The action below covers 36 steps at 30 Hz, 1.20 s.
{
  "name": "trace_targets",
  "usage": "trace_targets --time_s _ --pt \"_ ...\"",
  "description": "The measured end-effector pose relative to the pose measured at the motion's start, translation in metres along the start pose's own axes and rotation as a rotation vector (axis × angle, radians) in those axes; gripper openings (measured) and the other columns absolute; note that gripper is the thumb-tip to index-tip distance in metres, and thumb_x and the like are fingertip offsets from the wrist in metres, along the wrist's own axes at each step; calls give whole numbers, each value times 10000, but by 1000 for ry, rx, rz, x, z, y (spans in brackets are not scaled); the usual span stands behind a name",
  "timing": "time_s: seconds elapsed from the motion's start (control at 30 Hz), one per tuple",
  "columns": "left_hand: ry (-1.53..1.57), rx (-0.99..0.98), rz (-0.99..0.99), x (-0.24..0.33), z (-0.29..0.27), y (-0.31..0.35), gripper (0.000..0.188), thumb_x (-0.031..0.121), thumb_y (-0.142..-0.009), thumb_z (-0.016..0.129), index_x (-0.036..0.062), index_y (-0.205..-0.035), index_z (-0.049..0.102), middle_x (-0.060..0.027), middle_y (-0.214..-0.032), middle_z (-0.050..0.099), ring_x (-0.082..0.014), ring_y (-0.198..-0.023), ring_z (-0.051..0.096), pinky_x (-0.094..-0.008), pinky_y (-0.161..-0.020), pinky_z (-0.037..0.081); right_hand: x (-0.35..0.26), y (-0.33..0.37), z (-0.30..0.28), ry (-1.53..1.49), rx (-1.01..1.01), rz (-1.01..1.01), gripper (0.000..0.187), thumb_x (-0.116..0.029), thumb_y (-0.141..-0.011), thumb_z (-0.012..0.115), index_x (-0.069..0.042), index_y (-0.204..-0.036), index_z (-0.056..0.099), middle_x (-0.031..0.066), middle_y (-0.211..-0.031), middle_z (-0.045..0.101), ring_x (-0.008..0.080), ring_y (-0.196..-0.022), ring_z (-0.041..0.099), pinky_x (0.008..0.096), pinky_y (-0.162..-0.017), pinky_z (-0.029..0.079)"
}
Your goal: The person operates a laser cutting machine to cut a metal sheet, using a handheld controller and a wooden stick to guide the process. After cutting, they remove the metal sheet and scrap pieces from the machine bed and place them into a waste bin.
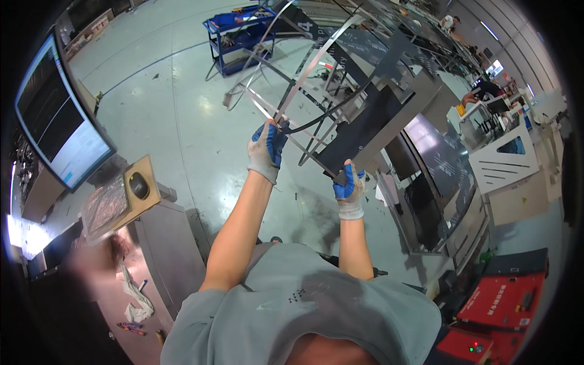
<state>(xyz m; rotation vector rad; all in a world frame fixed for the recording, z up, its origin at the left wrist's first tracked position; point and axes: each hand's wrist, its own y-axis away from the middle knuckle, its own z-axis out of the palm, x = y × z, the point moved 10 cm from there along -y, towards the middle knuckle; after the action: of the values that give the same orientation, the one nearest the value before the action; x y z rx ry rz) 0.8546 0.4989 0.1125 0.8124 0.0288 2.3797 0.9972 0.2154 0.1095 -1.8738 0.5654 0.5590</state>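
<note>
My left hand (266,152), in a grey glove with blue-coated fingers, is closed around thin metal strips (309,68) that fan out up and away from me. Some strips are bright, others dark, and they cross one another in a loose tangle. To the right, my right hand (349,190) wears the same kind of glove and is closed on the near corner of a dark sheet-metal panel (368,117). The panel slants up to the right, with its far part overlapping other metal pieces. Whether strips and panel are joined cannot be made out.
At left stand a monitor (58,115) and a black mouse (139,185) on a board over a grey cabinet (167,255). A blue tool cart (242,39) stands ahead. Film-covered sheets (450,164), a white slotted panel (505,161) and a red machine (505,301) lie right.
</note>
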Motion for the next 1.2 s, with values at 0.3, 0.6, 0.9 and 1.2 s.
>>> trace_targets --time_s 0.3,0.6,0.9,1.2 --pt "48 -31 -5 6 -15 -128 415 167 -1061 763 4 -1401 587 -137 -1163 745 -276 -1069 765 -423 -973 663 24 -67 98 160 -52 -79 365 -33 -934 738 -82 -1295 756 107 -962 728 340 -861 657 451 -897 550" --pt "-538 -87 -33 48 -13 -269 989 238 -915 929 -4 -1678 346 -132 -1394 651 -182 -1191 666 -286 -1002 569 127 -128 242 -638 38 611 327 -129 -1013 747 -42 -1328 720 61 -1000 752 256 -887 712 397 -858 574" --pt "-460 43 -47 84 -47 -397 445 135 -901 930 16 -1274 718 -24 -1066 748 -125 -935 725 -272 -888 605 65 -194 365 185 -244 -216 679 5 -794 701 -70 -1468 657 163 -1078 756 449 -991 698 505 -947 566" --pt "-202 293 93 156 -81 -547 343 64 -937 878 55 -1207 666 -75 -1006 742 -205 -813 743 -351 -739 658 121 -298 573 -112 -354 -175 483 -22 -932 728 -97 -1408 725 105 -1026 740 352 -916 672 462 -842 547"
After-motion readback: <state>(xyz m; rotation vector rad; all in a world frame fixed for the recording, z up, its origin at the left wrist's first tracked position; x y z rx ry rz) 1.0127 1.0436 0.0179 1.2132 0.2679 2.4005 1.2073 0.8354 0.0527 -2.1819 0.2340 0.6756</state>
